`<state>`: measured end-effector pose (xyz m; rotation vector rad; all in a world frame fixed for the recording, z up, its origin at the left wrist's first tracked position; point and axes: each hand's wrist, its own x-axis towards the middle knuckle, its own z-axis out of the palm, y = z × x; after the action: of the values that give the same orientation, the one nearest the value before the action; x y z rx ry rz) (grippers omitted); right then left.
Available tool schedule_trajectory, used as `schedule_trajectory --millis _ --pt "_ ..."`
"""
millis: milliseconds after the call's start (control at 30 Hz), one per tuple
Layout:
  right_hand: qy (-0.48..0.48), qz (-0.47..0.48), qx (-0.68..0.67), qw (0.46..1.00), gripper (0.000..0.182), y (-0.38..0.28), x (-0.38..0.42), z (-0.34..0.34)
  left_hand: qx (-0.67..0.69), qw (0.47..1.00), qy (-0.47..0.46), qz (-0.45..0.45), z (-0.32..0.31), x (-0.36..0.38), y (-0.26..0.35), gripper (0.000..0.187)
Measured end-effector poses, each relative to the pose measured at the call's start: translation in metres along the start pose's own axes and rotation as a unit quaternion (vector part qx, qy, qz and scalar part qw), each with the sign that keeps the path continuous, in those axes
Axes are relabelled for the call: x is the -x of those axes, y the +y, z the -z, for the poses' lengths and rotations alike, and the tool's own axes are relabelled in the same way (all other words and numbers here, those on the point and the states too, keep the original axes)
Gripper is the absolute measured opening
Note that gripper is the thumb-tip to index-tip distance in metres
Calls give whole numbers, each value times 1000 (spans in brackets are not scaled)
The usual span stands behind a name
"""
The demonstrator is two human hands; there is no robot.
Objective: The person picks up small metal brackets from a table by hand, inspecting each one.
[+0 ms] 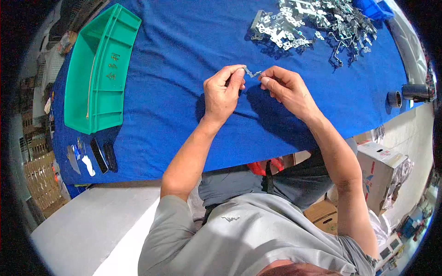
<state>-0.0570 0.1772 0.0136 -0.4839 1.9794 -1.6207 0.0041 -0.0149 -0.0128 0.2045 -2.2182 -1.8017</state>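
A small bent metal bracket (251,72) is held up between my two hands over the blue cloth. My left hand (224,88) pinches its left end between thumb and fingers. The right end sits at the fingertips of my right hand (286,88), which is also closed in a pinch. Parts of the bracket's ends are hidden by the fingers. Beyond my right hand lies a loose heap of silvery metal parts (287,34), with darker metal parts (350,30) heaped beside it.
A green plastic crate (108,85) stands at the left on the blue tablecloth (184,50). Several small tools (99,155) lie near the left front corner. A blue bin (375,9) is at the back right, and a dark cylinder (394,99) at the right edge.
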Motion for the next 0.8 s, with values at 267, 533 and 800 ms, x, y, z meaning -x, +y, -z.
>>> schedule_trajectory --millis 267,533,800 --pt "15 10 61 998 19 4 -1 1 -98 988 -8 -119 2 -2 8 18" --pt "-24 -2 -86 996 24 9 -6 7 -114 975 -15 -188 0 -2 10 17" --pt "7 -2 -55 998 24 4 -3 5 -115 971 -52 -202 0 -3 9 16"
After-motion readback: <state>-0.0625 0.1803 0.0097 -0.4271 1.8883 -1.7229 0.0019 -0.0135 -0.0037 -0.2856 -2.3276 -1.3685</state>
